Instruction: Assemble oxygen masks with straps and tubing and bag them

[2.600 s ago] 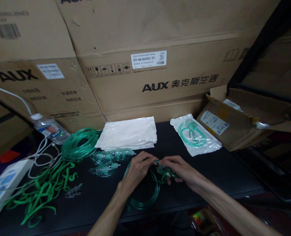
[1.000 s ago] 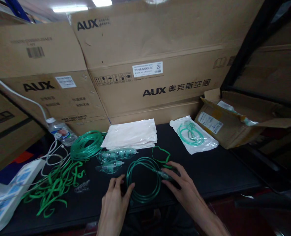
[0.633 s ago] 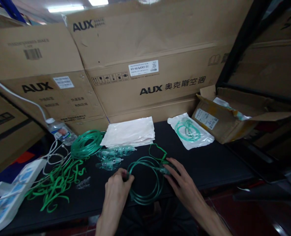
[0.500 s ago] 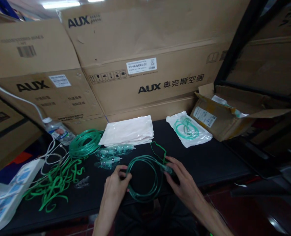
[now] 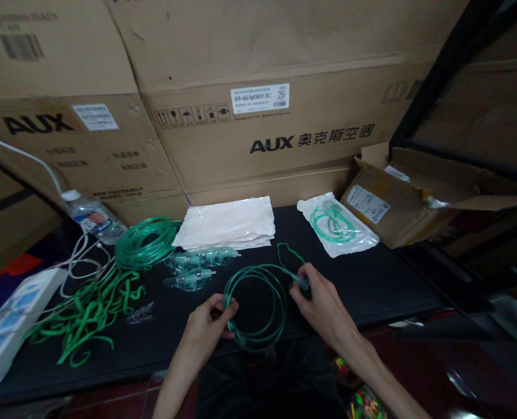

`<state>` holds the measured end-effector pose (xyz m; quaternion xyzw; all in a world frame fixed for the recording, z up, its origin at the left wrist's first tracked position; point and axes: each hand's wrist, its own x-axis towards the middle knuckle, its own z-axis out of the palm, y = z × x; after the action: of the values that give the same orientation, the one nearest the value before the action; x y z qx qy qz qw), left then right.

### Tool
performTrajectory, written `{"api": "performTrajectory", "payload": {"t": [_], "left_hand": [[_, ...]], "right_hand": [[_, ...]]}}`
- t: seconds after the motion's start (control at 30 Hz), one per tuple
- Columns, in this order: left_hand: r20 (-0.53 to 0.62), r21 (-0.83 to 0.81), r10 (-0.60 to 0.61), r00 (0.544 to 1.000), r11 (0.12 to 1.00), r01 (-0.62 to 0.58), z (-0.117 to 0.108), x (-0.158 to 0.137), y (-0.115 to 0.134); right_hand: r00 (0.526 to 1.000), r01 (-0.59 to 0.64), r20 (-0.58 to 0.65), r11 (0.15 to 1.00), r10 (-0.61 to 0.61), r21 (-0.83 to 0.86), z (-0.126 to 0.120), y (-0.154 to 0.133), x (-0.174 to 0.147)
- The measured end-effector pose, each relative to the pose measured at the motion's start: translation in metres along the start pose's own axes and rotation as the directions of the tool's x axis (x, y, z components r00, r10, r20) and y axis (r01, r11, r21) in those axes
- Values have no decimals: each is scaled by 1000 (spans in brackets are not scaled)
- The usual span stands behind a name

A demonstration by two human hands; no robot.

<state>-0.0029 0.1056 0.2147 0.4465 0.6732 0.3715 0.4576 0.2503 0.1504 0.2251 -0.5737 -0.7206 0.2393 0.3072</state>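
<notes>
My left hand (image 5: pixel 206 323) is closed, thumb and fingers pinching the left side of a loop of clear green tubing (image 5: pixel 243 339) near the table's front edge. The loop is held in a few round turns. At its right end sits a small clear green mask (image 5: pixel 301 281), mostly hidden by my right hand (image 5: pixel 323 305), whose thumb and fingers are closed on it. A thin green elastic strap (image 5: pixel 291 249) trails from the mask onto the black table. Just beyond my left hand lie several more clear green masks (image 5: pixel 193 279) with white connectors.
Behind the masks are a stack of white pouches (image 5: pixel 227 224) and a thick coil of green tubing (image 5: pixel 145 241). Green straps (image 5: pixel 88 314), a power strip (image 5: pixel 20 320) and a bottle (image 5: pixel 95 218) are left. A filled pouch (image 5: pixel 339 227) and an open carton (image 5: pixel 385 203) stand right.
My right thumb and fingers have closed more tightly around the mask. The coil stays in my left hand. The camera view has tilted down and turned slightly.
</notes>
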Motion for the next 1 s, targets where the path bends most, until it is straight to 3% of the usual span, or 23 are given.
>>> {"api": "performTrajectory", "payload": {"t": [0.23, 0.4, 0.47, 0.5, 0.57, 0.6, 0.63, 0.67, 0.73, 0.83, 1.0], "left_hand": [[24, -129, 4, 1000, 992, 0, 4, -2, -1], [-16, -313, 31, 999, 949, -35, 12, -5, -3], [-45, -374, 28, 999, 927, -43, 14, -6, -2], [-52, -397, 22, 998, 917, -41, 15, -7, -1], [-47, -436, 10, 999, 899, -29, 16, -7, 1], [-39, -453, 1, 999, 891, -18, 16, -7, 1], [-32, -468, -8, 999, 884, -8, 17, -8, 2], [-30, -481, -16, 999, 877, 0, 18, -8, 3], [-40, -497, -26, 999, 868, 3, 21, -8, 3], [-58, -504, -31, 998, 863, -2, 26, -7, 2], [-47, -509, -49, 998, 861, 19, 26, 0, -1]], "right_hand": [[981, -122, 147, 992, 127, -38, -14, -1, 20], [927, -128, 348, 990, 138, -51, -38, -16, 21], [857, -172, 500, 984, 128, 42, -50, -30, 19], [797, -226, 595, 964, 101, 139, -55, -38, 18], [667, -414, 745, 829, -4, 376, -59, -52, 18], [632, -517, 773, 715, -52, 471, -58, -57, 19], [636, -596, 770, 596, -61, 539, -55, -59, 21], [668, -642, 744, 488, -25, 592, -49, -58, 24], [746, -651, 651, 356, 137, 671, -33, -49, 30], [818, -572, 483, 362, 311, 736, -5, -26, 32], [887, -435, 270, 480, 376, 762, 24, -7, 15]]}}
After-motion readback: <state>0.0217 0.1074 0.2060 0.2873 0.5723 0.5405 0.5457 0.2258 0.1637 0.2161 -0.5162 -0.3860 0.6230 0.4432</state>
